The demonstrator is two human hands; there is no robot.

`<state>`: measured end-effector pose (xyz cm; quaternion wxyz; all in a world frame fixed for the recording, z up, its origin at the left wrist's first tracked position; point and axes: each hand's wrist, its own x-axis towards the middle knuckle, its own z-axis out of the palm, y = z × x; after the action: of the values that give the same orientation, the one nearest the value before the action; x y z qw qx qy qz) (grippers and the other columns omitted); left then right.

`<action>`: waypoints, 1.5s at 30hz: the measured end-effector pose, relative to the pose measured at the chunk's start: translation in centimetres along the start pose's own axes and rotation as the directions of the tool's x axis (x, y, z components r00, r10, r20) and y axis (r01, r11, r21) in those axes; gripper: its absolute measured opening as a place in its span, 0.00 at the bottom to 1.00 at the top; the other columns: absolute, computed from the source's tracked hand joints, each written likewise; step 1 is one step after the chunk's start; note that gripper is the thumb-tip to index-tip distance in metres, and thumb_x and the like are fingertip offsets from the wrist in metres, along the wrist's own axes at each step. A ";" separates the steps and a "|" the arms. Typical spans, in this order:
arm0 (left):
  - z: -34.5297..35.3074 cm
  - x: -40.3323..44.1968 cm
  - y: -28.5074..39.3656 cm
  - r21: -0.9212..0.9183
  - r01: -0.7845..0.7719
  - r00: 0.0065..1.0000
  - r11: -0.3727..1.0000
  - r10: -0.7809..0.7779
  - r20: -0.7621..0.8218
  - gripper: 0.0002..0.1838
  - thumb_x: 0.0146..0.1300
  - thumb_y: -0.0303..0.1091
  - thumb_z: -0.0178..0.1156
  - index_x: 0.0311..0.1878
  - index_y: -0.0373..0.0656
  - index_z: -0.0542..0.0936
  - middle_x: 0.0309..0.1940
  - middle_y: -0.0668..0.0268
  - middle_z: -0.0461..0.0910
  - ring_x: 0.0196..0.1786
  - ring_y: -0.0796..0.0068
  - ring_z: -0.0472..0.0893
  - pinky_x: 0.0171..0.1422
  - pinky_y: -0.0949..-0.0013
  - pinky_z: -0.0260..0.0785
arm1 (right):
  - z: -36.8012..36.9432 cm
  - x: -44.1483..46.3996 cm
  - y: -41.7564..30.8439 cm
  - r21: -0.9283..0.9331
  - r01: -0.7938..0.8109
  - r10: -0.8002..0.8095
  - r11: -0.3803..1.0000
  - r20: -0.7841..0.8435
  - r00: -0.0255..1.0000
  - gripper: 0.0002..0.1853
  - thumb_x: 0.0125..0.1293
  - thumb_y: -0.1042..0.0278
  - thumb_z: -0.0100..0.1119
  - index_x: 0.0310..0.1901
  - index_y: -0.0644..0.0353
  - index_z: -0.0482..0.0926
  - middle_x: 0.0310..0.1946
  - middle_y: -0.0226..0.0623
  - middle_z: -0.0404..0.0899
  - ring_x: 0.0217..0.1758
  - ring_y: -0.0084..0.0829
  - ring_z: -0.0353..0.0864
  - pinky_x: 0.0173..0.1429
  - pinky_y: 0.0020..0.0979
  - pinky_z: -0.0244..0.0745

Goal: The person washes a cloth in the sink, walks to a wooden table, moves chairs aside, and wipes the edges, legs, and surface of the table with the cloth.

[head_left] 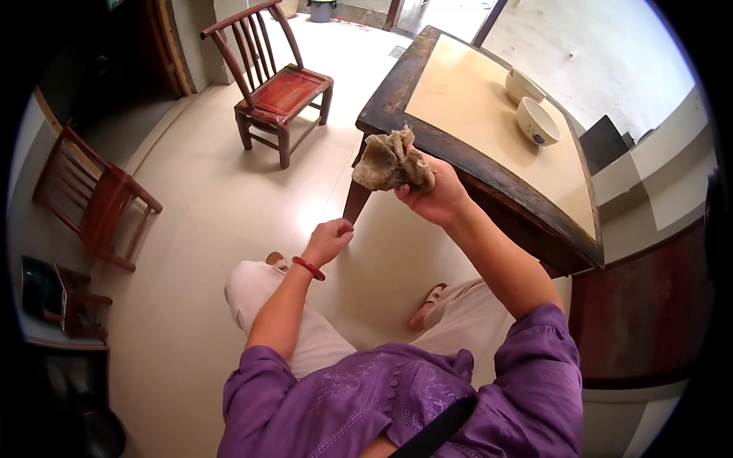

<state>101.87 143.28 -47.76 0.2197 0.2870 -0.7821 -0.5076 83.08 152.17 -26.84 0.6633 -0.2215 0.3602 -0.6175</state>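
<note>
My right hand (435, 189) is closed around a crumpled brown rag (385, 162), held up beside the near left corner of the wooden table (382, 107). The rag bunches out in front of my fingers. Lower and to the left, my left hand (330, 240) hangs in front of my knee with its fingers curled in, and nothing shows in it. A red bangle (308, 268) circles that wrist. The table's dark leg (356, 202) is just beyond the left hand.
Two white bowls, a nearer bowl (537, 122) and a farther bowl (524, 85), stand on the tabletop's pale surface. A red wooden chair (284, 95) is ahead on the left. Another chair (107, 200) stands at far left. Dark red panelling (641, 313) is on the right.
</note>
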 end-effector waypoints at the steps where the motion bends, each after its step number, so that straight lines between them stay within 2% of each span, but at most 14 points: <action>1: -0.4 -0.2 1.3 -0.147 0.041 0.999 0.988 -0.040 0.009 0.10 0.60 0.33 0.62 0.41 0.38 0.82 0.34 0.62 0.84 0.36 0.75 0.81 0.44 0.73 0.73 | 0.1 0.1 0.2 -0.006 -0.009 0.009 1.000 -0.006 1.000 0.15 0.74 0.54 0.46 0.53 0.51 0.75 0.46 0.25 0.79 0.47 0.21 0.76 0.39 0.22 0.73; 5: -1.0 0.0 1.6 -0.297 0.084 0.996 0.951 -0.083 0.018 0.10 0.60 0.33 0.64 0.41 0.37 0.82 0.34 0.67 0.83 0.38 0.80 0.78 0.46 0.73 0.72 | 1.2 -0.2 0.7 0.088 -0.091 0.090 0.992 0.014 0.996 0.17 0.69 0.56 0.55 0.56 0.51 0.73 0.50 0.27 0.78 0.51 0.23 0.76 0.45 0.26 0.74; 9: -1.4 0.1 0.8 -0.186 0.133 0.991 0.973 -0.137 -0.007 0.10 0.60 0.33 0.63 0.40 0.35 0.82 0.33 0.66 0.83 0.37 0.80 0.78 0.45 0.74 0.72 | 2.3 0.6 -0.6 -0.235 0.106 -0.056 0.966 0.213 0.976 0.31 0.58 0.70 0.64 0.64 0.57 0.64 0.55 0.37 0.73 0.58 0.30 0.75 0.58 0.33 0.73; 12: -1.2 0.4 0.5 -0.188 0.135 0.989 0.973 -0.144 -0.034 0.10 0.60 0.32 0.62 0.40 0.35 0.81 0.32 0.66 0.83 0.36 0.80 0.78 0.44 0.73 0.72 | 3.2 2.8 -3.9 -0.231 0.184 -0.151 0.955 0.154 0.976 0.30 0.58 0.78 0.56 0.64 0.60 0.63 0.54 0.40 0.74 0.55 0.30 0.77 0.56 0.32 0.76; 13: -1.2 0.4 0.5 -0.171 0.143 0.988 0.975 -0.152 -0.038 0.10 0.60 0.31 0.61 0.40 0.35 0.82 0.33 0.65 0.83 0.36 0.79 0.79 0.44 0.73 0.72 | 3.4 3.7 -5.3 -0.366 0.192 -0.177 0.910 0.076 0.981 0.35 0.59 0.73 0.55 0.69 0.55 0.59 0.55 0.35 0.73 0.43 0.22 0.81 0.38 0.21 0.80; 14: -1.2 0.5 0.6 -0.151 0.142 0.988 0.978 -0.149 -0.039 0.10 0.60 0.31 0.61 0.40 0.35 0.82 0.33 0.65 0.84 0.35 0.78 0.79 0.44 0.73 0.72 | 2.8 4.9 -6.8 -0.502 0.165 -0.179 0.849 0.020 0.984 0.34 0.60 0.72 0.55 0.69 0.54 0.60 0.55 0.36 0.73 0.46 0.26 0.79 0.44 0.24 0.80; 16: -1.4 0.5 0.6 -0.108 0.142 0.988 0.984 -0.147 -0.043 0.10 0.59 0.32 0.61 0.40 0.35 0.82 0.33 0.63 0.84 0.35 0.76 0.80 0.43 0.72 0.73 | 0.1 7.1 -9.3 -0.984 -0.047 -0.364 0.172 -0.108 0.925 0.29 0.60 0.72 0.57 0.65 0.55 0.68 0.55 0.38 0.72 0.51 0.33 0.77 0.53 0.31 0.78; 19: -1.6 0.7 0.4 -0.003 0.111 0.990 0.994 -0.111 -0.082 0.11 0.58 0.34 0.59 0.39 0.39 0.83 0.32 0.60 0.85 0.34 0.68 0.83 0.42 0.68 0.75 | -2.1 7.6 -10.7 -0.987 0.063 -0.523 -0.149 0.133 0.842 0.25 0.58 0.65 0.61 0.59 0.54 0.75 0.52 0.44 0.75 0.59 0.41 0.72 0.64 0.41 0.69; 24: -2.3 1.3 0.5 -0.008 0.109 0.989 0.994 -0.109 -0.096 0.10 0.59 0.32 0.60 0.39 0.35 0.82 0.32 0.60 0.84 0.35 0.73 0.81 0.42 0.71 0.73 | -0.6 7.8 -6.2 -0.805 0.304 -0.327 -0.509 0.508 0.797 0.16 0.58 0.56 0.64 0.49 0.43 0.83 0.51 0.36 0.76 0.56 0.43 0.71 0.62 0.43 0.67; 25: -2.3 1.3 0.5 -0.026 0.132 0.986 0.991 -0.134 -0.100 0.10 0.59 0.31 0.60 0.39 0.35 0.82 0.32 0.60 0.84 0.34 0.73 0.81 0.42 0.71 0.73 | -0.3 7.9 -5.7 -0.750 0.272 -0.328 -0.603 0.544 0.773 0.12 0.60 0.65 0.63 0.46 0.49 0.84 0.47 0.36 0.76 0.53 0.42 0.71 0.60 0.38 0.70; 29: -2.0 0.6 1.7 -0.070 0.153 0.982 0.986 -0.159 -0.100 0.09 0.59 0.32 0.60 0.39 0.37 0.83 0.29 0.60 0.83 0.32 0.71 0.81 0.39 0.70 0.73 | -2.7 10.6 -7.8 -0.781 0.359 -0.334 -0.511 0.565 0.755 0.06 0.61 0.69 0.62 0.40 0.52 0.83 0.43 0.36 0.75 0.52 0.41 0.72 0.58 0.36 0.71; 34: -2.6 1.5 2.2 -0.170 0.052 0.998 0.984 -0.055 -0.011 0.09 0.59 0.32 0.60 0.39 0.38 0.82 0.32 0.59 0.83 0.33 0.67 0.81 0.40 0.68 0.73 | -9.4 18.8 -14.9 -0.869 0.180 -0.476 -0.461 0.414 0.776 0.09 0.66 0.65 0.58 0.45 0.53 0.83 0.42 0.39 0.75 0.49 0.39 0.74 0.57 0.34 0.71; 39: -2.5 3.8 -2.7 0.048 0.187 0.981 0.981 -0.184 -0.059 0.07 0.59 0.31 0.62 0.37 0.37 0.82 0.30 0.59 0.82 0.32 0.69 0.81 0.40 0.70 0.73 | -15.5 28.3 -22.3 -0.913 0.006 -0.575 -0.408 0.263 0.775 0.13 0.66 0.54 0.58 0.45 0.51 0.83 0.43 0.43 0.76 0.49 0.44 0.76 0.57 0.37 0.70; 45: -3.3 7.7 -3.1 -0.084 0.384 0.923 0.920 -0.383 0.022 0.07 0.58 0.30 0.61 0.36 0.37 0.82 0.28 0.59 0.82 0.31 0.68 0.81 0.38 0.67 0.73 | -13.8 27.7 -21.7 -0.925 0.004 -0.530 -0.380 0.221 0.819 0.14 0.66 0.55 0.57 0.43 0.57 0.81 0.40 0.43 0.77 0.44 0.45 0.78 0.51 0.39 0.73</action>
<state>99.00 134.90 -48.88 0.1263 0.4233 -0.6885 -0.5752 57.82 124.11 -25.32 -0.0377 -0.6308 0.7347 -0.2466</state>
